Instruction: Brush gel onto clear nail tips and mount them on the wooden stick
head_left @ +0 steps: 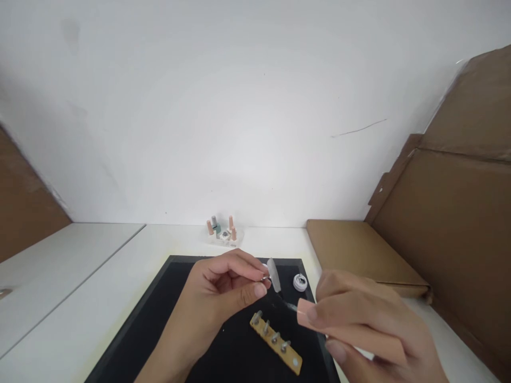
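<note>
My left hand (217, 292) pinches a small shiny metal piece between thumb and index finger. At its end a long, pale false nail (273, 274) stands nearly upright, tilted slightly. In my right hand (371, 314) is a nail polish brush, held by its peach cap (305, 313). Its thin stem (290, 306) points left, and the dark tip is at the lower end of the false nail; whether they touch I cannot tell. Below lies a tan strip (275, 344) bearing several small clear-grey posts. A round white pot (299, 282) with something dark in it sits behind my right hand.
A black mat (159, 314) covers the middle of the white table (99, 271). Small peach-capped and grey-green bottles stand in a clear tray (223, 242) by the wall. A flat cardboard box (351, 250) lies at the right, with cardboard panels (459, 213) rising beside it.
</note>
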The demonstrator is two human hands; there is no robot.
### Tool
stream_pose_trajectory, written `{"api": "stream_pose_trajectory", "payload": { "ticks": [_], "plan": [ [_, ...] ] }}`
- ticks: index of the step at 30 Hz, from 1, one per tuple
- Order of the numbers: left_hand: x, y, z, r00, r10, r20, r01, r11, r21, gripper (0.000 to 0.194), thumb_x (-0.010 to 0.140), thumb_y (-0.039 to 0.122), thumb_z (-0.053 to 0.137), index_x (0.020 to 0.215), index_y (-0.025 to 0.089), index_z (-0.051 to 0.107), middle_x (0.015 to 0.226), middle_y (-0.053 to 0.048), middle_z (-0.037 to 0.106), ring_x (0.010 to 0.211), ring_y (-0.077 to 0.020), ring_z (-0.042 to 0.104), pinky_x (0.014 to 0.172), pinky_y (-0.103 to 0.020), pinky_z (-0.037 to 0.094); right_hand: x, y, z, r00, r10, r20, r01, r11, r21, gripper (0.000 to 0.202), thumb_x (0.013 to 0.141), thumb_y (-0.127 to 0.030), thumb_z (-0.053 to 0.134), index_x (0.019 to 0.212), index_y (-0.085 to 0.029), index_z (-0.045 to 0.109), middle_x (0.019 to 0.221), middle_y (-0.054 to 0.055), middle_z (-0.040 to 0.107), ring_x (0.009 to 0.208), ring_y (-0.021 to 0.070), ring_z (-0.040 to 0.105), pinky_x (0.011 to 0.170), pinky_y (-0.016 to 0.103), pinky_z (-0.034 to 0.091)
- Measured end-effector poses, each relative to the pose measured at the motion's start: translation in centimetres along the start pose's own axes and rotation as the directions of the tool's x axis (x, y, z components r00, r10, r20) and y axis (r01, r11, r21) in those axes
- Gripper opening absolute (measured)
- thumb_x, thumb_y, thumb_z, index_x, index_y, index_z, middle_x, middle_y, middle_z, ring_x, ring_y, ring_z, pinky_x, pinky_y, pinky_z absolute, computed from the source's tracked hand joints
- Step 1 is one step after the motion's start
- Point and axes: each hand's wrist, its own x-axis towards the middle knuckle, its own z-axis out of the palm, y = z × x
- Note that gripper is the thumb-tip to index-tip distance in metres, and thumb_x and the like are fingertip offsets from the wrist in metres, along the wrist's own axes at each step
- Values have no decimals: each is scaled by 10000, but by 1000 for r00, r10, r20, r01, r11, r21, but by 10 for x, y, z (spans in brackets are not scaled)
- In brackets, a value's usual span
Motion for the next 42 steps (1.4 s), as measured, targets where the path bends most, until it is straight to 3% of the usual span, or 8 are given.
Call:
{"api": "stream_pose_trajectory", "payload": {
  "ticks": [5, 11, 14, 21, 27, 33, 37, 42],
  "plan": [
    [2, -3, -2, 1000, -11, -5, 11, 1000, -28, 193, 732, 49, 836, 717, 241, 830, 769, 4, 763, 705, -103, 702, 662, -164, 565, -1, 4, 0, 998, -19, -57, 20, 1000, 18, 314, 834, -60, 609, 1079, -245, 676, 676, -15, 629, 535, 123, 560, 476, 246, 479],
    [2, -2, 3, 999, -41, -9, 40, 995, -87, 145, 722, 84, 858, 699, 223, 825, 732, 7, 765, 696, -96, 702, 662, -151, 559, 4, -1, 2, 999, -14, -38, 13, 1000, -8, 333, 755, -4, 561, 989, -198, 698, 661, -30, 591, 521, 89, 564, 465, 209, 435],
    [3, -1, 5, 998, -58, -19, 56, 993, -104, 129, 717, 97, 867, 697, 217, 824, 724, 6, 768, 685, -94, 701, 658, -149, 558, 3, -1, 1, 1000, -13, 2, 13, 1000, -6, 254, 800, -36, 575, 955, -207, 682, 639, -33, 585, 503, 94, 561, 467, 223, 430],
    [3, -2, 7, 997, -72, -33, 66, 986, -155, 140, 675, 97, 891, 664, 217, 819, 688, 11, 765, 655, -96, 705, 630, -147, 552, -2, 9, 2, 998, -30, -62, 31, 999, 12, 350, 825, -56, 601, 1110, -249, 662, 703, 2, 649, 568, 141, 592, 483, 249, 496],
    [5, -2, 8, 994, -100, -52, 90, 981, -170, 156, 657, 87, 898, 648, 218, 813, 693, 19, 767, 648, -85, 700, 629, -138, 553, 1, 2, 2, 999, 12, -36, -11, 1000, 23, 211, 826, -74, 614, 953, -227, 685, 663, -24, 609, 518, 104, 583, 470, 224, 457],
    [3, -2, 5, 991, -126, -36, 116, 972, -205, 147, 642, 100, 912, 643, 206, 811, 690, 15, 768, 639, -88, 706, 639, -149, 571, -4, 8, 2, 994, -20, -104, 21, 1000, 8, 289, 861, -97, 621, 1101, -249, 672, 723, 2, 658, 606, 142, 617, 510, 249, 507],
    [6, 0, 10, 990, -137, -46, 123, 968, -220, 151, 623, 110, 926, 631, 205, 808, 671, 24, 767, 638, -85, 711, 632, -137, 566, 0, 5, 3, 999, -9, -31, 10, 1000, 10, 296, 838, -46, 592, 1052, -235, 671, 715, -8, 621, 564, 118, 591, 487, 228, 480],
    [9, 2, 12, 983, -166, -76, 145, 962, -230, 156, 592, 137, 946, 611, 198, 804, 646, 17, 763, 629, -89, 702, 645, -154, 573, 2, -1, 2, 1000, -1, 18, 0, 997, 77, 139, 908, -186, 618, 1019, -249, 672, 643, -22, 599, 493, 110, 553, 446, 228, 434]
  ]
}}
